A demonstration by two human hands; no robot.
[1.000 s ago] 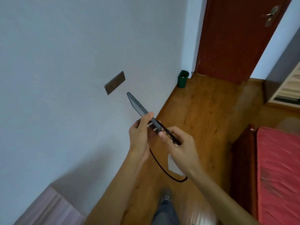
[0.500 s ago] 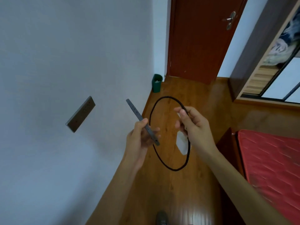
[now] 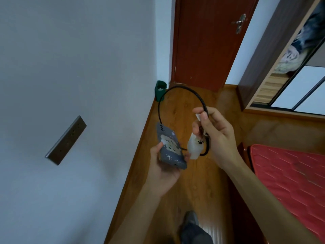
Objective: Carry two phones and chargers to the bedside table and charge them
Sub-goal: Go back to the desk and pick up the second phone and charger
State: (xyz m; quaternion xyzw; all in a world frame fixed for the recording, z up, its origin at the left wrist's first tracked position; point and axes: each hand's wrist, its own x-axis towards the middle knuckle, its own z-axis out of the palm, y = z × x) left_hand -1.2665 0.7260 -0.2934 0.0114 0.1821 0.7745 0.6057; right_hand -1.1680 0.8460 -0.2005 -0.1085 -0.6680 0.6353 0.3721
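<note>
My left hand grips a phone in a dark blue case with a pale cartoon print, its back turned toward me. A black cable arcs up from the phone's top end in a wide loop and comes down into my right hand. That hand pinches the cable near its white end, and a white charger plug with a small paw print hangs below the fingers. A dark wall socket plate sits on the white wall to the left of both hands. No second phone is in view.
A small green bin stands in the corner by the closed red-brown door. A bed with a red mattress fills the right side. A wardrobe with sliding panels is at upper right. Wooden floor runs under my feet.
The phone has turned from edge-on to showing its printed back. My right hand left the phone's end and rose with the cable, which now forms a big loop; the white plug came into view.
</note>
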